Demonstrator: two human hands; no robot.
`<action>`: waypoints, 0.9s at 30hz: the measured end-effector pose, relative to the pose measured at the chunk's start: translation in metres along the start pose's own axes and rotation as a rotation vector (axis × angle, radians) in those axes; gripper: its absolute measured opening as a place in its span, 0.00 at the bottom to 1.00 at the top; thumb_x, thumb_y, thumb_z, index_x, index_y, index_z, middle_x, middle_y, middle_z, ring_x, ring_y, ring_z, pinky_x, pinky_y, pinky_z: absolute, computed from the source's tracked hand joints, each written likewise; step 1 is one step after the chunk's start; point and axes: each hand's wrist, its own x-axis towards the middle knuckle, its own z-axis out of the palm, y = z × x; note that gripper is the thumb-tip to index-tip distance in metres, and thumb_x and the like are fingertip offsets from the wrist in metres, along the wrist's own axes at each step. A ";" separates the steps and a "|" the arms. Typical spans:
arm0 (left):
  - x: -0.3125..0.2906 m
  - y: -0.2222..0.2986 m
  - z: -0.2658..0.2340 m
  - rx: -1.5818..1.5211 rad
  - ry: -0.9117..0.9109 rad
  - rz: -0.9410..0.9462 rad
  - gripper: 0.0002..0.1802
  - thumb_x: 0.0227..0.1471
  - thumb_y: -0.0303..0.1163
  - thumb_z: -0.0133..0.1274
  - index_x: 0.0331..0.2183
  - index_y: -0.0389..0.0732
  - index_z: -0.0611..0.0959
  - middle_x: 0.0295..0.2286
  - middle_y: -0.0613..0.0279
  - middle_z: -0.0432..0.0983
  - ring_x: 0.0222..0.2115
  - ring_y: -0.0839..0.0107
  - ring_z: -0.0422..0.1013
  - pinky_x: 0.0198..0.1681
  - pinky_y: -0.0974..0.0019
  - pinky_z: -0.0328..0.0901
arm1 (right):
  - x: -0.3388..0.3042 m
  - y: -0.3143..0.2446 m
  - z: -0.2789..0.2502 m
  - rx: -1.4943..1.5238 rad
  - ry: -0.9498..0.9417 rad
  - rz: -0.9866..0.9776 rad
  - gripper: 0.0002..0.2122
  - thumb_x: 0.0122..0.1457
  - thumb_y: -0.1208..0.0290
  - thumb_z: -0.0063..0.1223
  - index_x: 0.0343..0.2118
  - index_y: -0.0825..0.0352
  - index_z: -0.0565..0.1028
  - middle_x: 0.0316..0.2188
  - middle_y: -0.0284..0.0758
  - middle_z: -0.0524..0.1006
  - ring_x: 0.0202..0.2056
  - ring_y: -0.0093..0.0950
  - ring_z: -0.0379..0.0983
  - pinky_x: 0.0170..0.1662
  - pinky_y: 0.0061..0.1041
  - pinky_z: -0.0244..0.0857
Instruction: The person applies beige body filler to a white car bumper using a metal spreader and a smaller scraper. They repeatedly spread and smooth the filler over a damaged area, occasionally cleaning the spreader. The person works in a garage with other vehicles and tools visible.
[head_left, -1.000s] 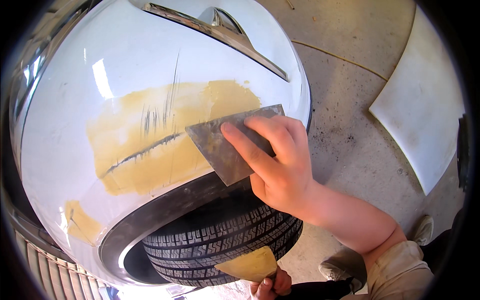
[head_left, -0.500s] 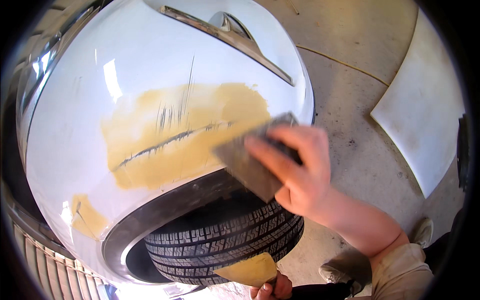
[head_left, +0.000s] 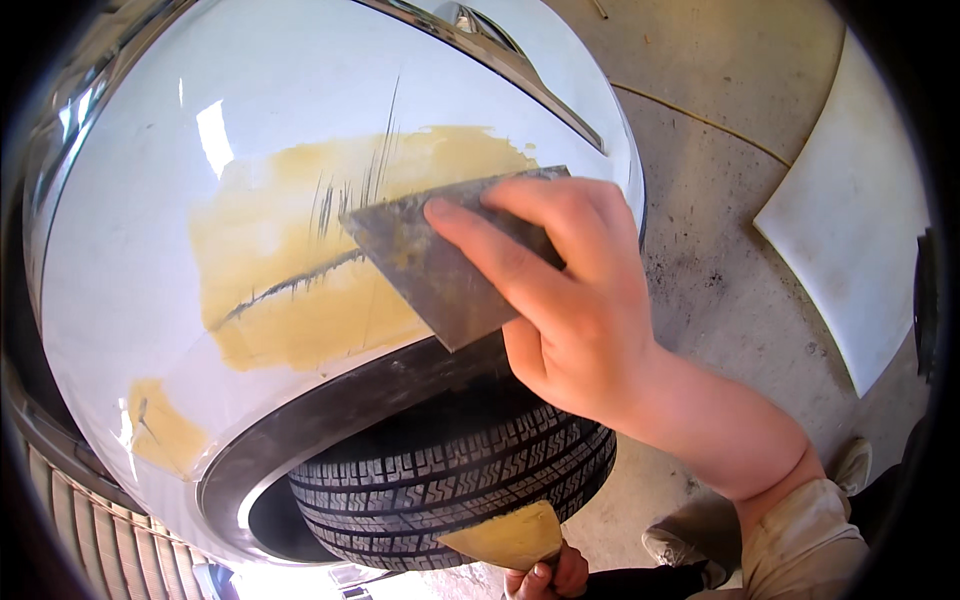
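Observation:
My right hand (head_left: 590, 300) grips a flat grey metal scraper (head_left: 450, 275), two fingers spread across its top face. The scraper lies over the right part of a yellow body filler patch (head_left: 280, 345) on a white car fender (head_left: 110, 270), above the wheel arch. Dark scratches and a long dark crease show through the filler. Low in the view, my left hand (head_left: 550, 578) is closed on a plate-like spreader (head_left: 512, 535) whose face is covered in yellow filler, in front of the tyre. Its grip end is hidden by the fingers.
The black tyre (head_left: 440, 500) sits under the dark arch edge (head_left: 300, 420). A smaller filler patch (head_left: 165, 430) is at lower left. A chrome trim strip (head_left: 500, 70) crosses the top. A loose white panel (head_left: 850, 220) and a thin yellow cord (head_left: 700, 118) lie on the concrete floor.
My right hand has moved left and up with the scraper, which now covers more of the crease. The fender has shifted slightly in view. My left hand has hardly moved.

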 end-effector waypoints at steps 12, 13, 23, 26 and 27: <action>0.003 -0.002 0.009 0.062 -0.004 0.128 0.21 0.59 0.50 0.50 0.34 0.40 0.70 0.16 0.69 0.57 0.13 0.77 0.54 0.13 0.73 0.51 | -0.052 -0.011 0.015 -0.072 0.000 -0.068 0.27 0.36 0.80 0.53 0.46 0.62 0.80 0.44 0.33 0.70 0.36 0.33 0.66 0.39 0.30 0.60; 0.003 -0.002 0.011 0.063 0.004 0.126 0.21 0.59 0.50 0.51 0.34 0.40 0.70 0.16 0.68 0.57 0.13 0.77 0.54 0.13 0.73 0.52 | -0.057 -0.011 0.014 -0.085 -0.008 -0.078 0.27 0.37 0.80 0.53 0.46 0.61 0.80 0.44 0.33 0.70 0.36 0.33 0.66 0.39 0.30 0.60; 0.003 0.002 0.024 0.002 -0.003 0.146 0.22 0.59 0.50 0.52 0.37 0.40 0.70 0.18 0.67 0.59 0.15 0.74 0.56 0.13 0.71 0.54 | -0.054 -0.015 -0.033 0.078 -0.126 -0.037 0.21 0.43 0.80 0.54 0.45 0.66 0.79 0.41 0.37 0.73 0.37 0.33 0.69 0.39 0.29 0.63; 0.008 0.013 0.035 0.163 0.050 0.234 0.22 0.61 0.47 0.48 0.41 0.35 0.69 0.18 0.64 0.63 0.14 0.74 0.58 0.14 0.71 0.54 | -0.032 -0.017 -0.048 0.209 -0.056 0.141 0.18 0.47 0.83 0.58 0.44 0.71 0.78 0.37 0.39 0.76 0.34 0.33 0.73 0.36 0.25 0.68; 0.008 0.017 0.021 0.231 0.000 0.274 0.24 0.63 0.47 0.45 0.44 0.32 0.69 0.18 0.60 0.66 0.14 0.73 0.60 0.15 0.71 0.55 | -0.033 -0.024 -0.052 0.381 -0.131 0.243 0.17 0.48 0.83 0.56 0.44 0.72 0.78 0.36 0.39 0.76 0.33 0.33 0.74 0.35 0.25 0.68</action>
